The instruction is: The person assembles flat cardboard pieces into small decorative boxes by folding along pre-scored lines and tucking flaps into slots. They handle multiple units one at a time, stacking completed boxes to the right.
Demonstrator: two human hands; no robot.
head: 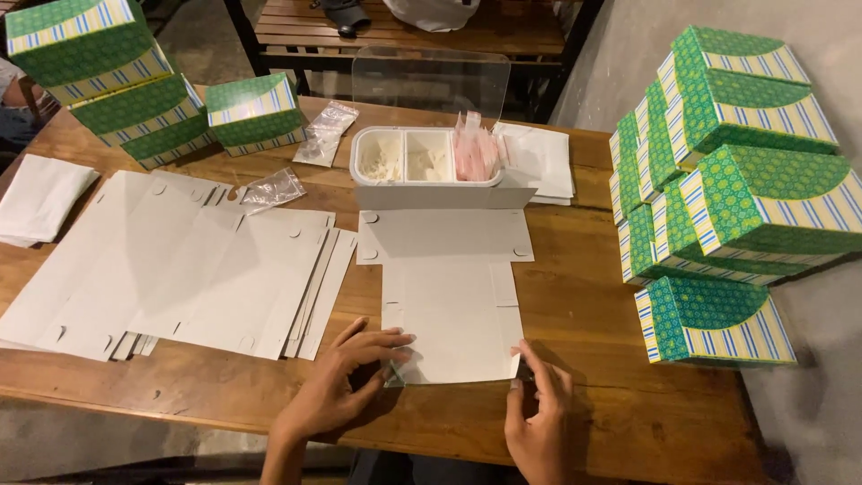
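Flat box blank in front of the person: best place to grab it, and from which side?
Take the flat box blank at its near bottom corners, coming from the table's near edge. It lies flat with that edge closest, and the left hand and right hand are already at those corners; the container blocks the far end.

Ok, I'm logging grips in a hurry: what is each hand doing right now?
Left hand: open, fingers spread flat on the near left corner of the flat white box blank.
Right hand: pinching the blank's near right corner.
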